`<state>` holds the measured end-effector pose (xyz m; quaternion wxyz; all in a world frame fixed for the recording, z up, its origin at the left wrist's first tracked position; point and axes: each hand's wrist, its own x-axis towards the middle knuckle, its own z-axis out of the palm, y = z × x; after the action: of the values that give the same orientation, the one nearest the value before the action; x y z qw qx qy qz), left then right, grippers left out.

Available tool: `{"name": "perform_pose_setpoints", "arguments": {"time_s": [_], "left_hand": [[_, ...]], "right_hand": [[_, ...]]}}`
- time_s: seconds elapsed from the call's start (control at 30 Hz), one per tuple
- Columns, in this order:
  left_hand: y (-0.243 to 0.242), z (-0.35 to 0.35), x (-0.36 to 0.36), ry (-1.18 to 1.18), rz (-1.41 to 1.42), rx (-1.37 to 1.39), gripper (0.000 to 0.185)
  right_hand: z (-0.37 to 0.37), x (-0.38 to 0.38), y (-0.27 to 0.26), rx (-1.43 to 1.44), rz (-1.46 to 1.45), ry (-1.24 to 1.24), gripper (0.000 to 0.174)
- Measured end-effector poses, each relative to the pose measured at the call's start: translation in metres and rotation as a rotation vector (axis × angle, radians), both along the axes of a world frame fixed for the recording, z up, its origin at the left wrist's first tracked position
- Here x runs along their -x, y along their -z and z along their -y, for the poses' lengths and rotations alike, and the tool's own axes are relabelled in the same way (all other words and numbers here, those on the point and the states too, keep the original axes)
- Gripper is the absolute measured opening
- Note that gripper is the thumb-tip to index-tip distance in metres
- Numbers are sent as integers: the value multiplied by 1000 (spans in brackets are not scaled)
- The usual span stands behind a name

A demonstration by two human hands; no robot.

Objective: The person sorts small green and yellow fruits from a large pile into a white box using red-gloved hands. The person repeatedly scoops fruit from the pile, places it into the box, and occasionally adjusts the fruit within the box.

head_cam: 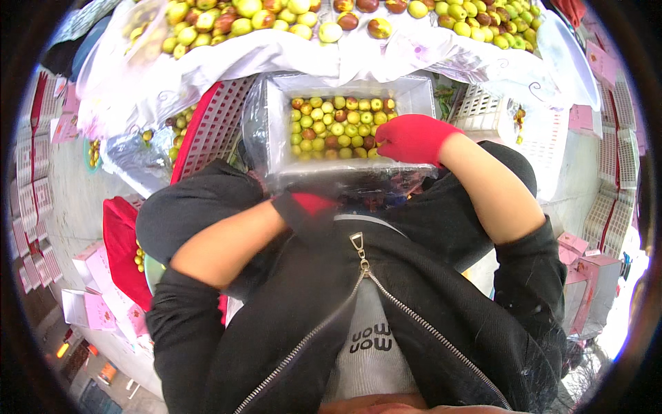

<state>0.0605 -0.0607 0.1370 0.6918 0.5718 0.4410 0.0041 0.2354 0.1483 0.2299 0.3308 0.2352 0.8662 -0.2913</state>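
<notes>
Rows of green and brown jujubes (341, 124) fill the bottom of a box (351, 164) with a clear plastic liner, in front of my knees. My right hand (414, 138), in a red knit glove, reaches over the box's right side, its fingertips down at the jujubes; whether it holds one is hidden. My left hand (313, 207), in a red and dark glove, is blurred close to my lap below the near edge of the box. Its fingers cannot be made out. Beyond the box, more jujubes (248, 15) lie heaped on a white cloth (320, 59).
A red-rimmed plastic crate (199, 124) leans left of the box. On the right stands a white plastic basket (483, 111). A red cloth (124, 253) lies by my left knee. Pink cartons (589, 290) and stacked white crates (618, 150) stand farther out.
</notes>
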Motion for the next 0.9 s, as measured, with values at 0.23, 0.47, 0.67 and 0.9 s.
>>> {"name": "perform_pose_setpoints", "arguments": {"time_s": [0.23,0.47,0.67,0.9], "left_hand": [[-101,-36,78,-84,-115,-302,32],[69,-108,57,-323,-601,-142,31],[146,-88,41,-467,-762,-314,36],[129,-81,27,-525,-736,-223,38]], "right_hand": [[2,51,94,-138,-204,-29,32],[11,38,195,184,-156,494,41],[0,59,219,279,-177,618,52],[0,74,225,305,-2,568,55]]}}
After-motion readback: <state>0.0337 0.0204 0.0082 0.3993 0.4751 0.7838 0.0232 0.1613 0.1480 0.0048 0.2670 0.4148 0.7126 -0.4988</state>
